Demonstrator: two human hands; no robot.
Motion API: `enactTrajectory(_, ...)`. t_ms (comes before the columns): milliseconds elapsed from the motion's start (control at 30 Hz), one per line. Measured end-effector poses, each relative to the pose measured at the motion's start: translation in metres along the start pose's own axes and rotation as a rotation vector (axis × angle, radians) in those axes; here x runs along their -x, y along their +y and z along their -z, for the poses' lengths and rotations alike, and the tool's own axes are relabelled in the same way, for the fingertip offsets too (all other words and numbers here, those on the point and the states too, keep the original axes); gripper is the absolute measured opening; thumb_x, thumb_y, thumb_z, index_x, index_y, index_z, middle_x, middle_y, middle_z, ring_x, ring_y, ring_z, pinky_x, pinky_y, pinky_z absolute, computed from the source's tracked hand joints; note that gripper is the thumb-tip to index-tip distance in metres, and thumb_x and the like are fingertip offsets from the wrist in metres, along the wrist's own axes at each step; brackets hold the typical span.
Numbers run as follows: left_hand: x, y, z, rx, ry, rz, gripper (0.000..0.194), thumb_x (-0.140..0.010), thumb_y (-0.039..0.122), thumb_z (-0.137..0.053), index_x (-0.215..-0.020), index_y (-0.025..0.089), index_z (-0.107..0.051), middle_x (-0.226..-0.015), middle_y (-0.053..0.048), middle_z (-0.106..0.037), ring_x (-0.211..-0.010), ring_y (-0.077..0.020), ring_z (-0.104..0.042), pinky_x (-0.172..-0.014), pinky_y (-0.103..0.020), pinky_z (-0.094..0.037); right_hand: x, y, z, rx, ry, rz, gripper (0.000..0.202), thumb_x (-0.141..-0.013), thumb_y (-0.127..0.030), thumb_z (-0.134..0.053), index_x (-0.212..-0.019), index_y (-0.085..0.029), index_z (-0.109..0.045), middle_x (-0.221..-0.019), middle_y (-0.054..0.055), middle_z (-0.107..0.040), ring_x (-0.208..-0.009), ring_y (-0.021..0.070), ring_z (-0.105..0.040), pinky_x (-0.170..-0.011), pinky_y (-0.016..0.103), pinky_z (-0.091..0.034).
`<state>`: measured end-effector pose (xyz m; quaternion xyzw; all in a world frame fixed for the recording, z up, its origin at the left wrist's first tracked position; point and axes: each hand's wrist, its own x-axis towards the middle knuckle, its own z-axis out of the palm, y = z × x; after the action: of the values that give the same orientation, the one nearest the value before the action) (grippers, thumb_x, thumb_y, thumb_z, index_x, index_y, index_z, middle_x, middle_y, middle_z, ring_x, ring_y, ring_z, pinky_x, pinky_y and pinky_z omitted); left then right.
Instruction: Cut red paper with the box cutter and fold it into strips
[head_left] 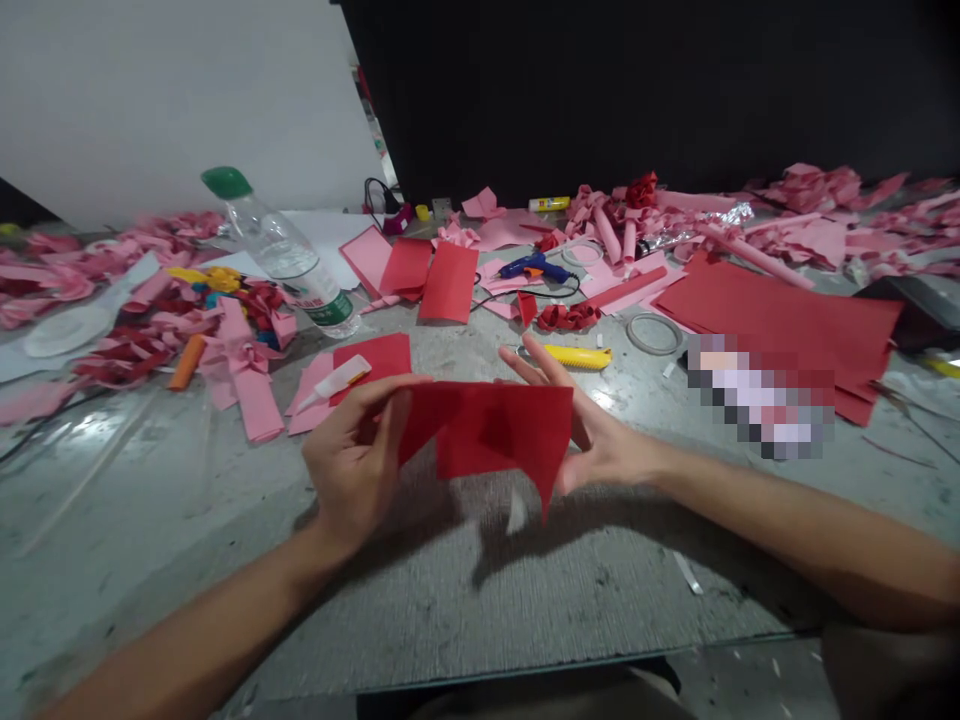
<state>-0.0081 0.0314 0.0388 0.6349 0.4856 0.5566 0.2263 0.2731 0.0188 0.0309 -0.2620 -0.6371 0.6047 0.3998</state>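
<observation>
A piece of red paper, creased and bent, is held up above the grey table. My left hand pinches its left end between thumb and fingers. At the paper's right edge is my right hand, its fingers spread apart behind and beside the sheet. A pointed corner of the paper hangs down near the right thumb. Just behind the hands lie a yellow utility knife and a white glue tube on red and pink paper pieces.
A water bottle with a green cap stands tilted in view at left. A blue glue gun, a tape roll and red sheets lie farther back. Pink paper scraps line the wall side. The table's front edge is near me.
</observation>
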Motion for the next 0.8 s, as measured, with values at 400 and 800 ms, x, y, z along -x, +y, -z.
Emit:
enactTrajectory(400, -0.023, -0.019, -0.007, 0.264, 0.263, 0.157, 0.019, -0.093, 0.044, -0.085, -0.099, 0.026, -0.080, -0.100, 0.002, -0.078, -0.097, -0.0178, -0.072, -0.095, -0.035, -0.060, -0.017, 0.001, 0.025, 0.183, 0.586, 0.152, 0.096, -0.088, -0.068, -0.082, -0.168, -0.046, -0.034, -0.176, 0.004, -0.046, -0.160, 0.0357, -0.046, -0.125, 0.059, -0.050)
enactTrajectory(800, -0.023, -0.029, -0.017, 0.522, -0.095, 0.510, 0.036, -0.084, 0.043, -0.087, -0.112, 0.026, -0.071, -0.115, -0.006, -0.082, -0.103, -0.0267, -0.080, -0.085, -0.041, -0.067, -0.020, 0.010, 0.032, -0.100, 0.535, -0.197, 0.037, -0.078, -0.047, -0.094, -0.107, -0.029, -0.080, -0.119, 0.006, -0.084, -0.117, 0.0330, -0.078, -0.102, 0.051, -0.064)
